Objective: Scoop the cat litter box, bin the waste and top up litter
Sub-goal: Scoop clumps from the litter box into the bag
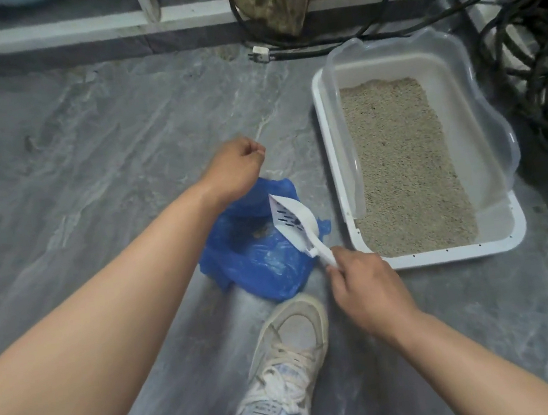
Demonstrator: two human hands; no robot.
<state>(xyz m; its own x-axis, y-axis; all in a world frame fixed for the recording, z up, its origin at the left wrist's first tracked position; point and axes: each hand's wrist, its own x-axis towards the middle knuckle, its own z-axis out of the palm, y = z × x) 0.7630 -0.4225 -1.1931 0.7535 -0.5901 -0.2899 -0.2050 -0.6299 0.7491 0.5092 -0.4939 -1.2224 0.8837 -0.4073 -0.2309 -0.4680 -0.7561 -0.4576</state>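
Grey marbled floor (83,127): right hand (365,285) gripped white slotted plastic scoop (293,222) tipped over crumpled blue plastic bag (258,261), left hand (238,170) fisted, apparently empty; binning step, next likely rescooping white litter tray (334,172).

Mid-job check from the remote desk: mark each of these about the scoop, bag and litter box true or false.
1. The right hand grips the white scoop by its handle. True.
2. The scoop is over the litter box. False: it is tipped over the blue bag.
3. The left hand holds the bag's edge. False: it is curled above the floor, holding nothing visible.
4. The box holds litter. True.
5. A shoe is near the bag. True.
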